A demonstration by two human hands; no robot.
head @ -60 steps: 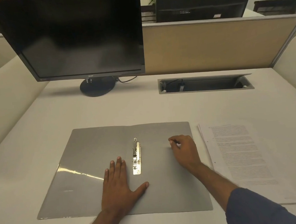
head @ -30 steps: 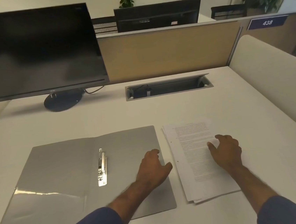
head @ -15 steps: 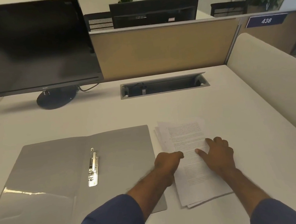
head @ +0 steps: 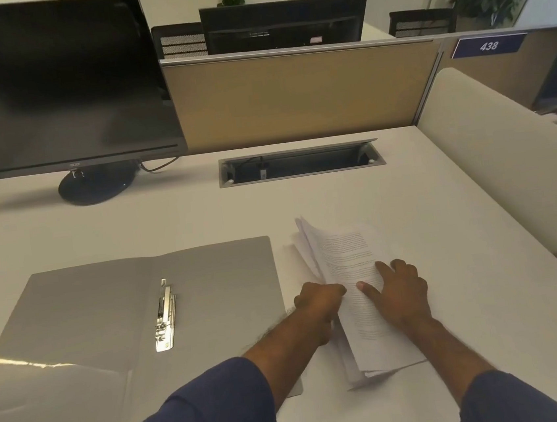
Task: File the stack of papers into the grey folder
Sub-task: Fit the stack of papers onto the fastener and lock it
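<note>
Hiding part of the left edge of the stack of papers [head: 347, 258], the left hand [head: 318, 304] curls its grip onto that edge, lifting it; fingertips unseen. The right hand [head: 401, 296] lies flat on the top sheet, grip spread, holding nothing. The stack's long axis runs 11 to 5 o'clock. At its 9 o'clock the grey folder [head: 75, 318] lies open, its near edge cut off, on the white worktop [head: 175, 221].
</note>
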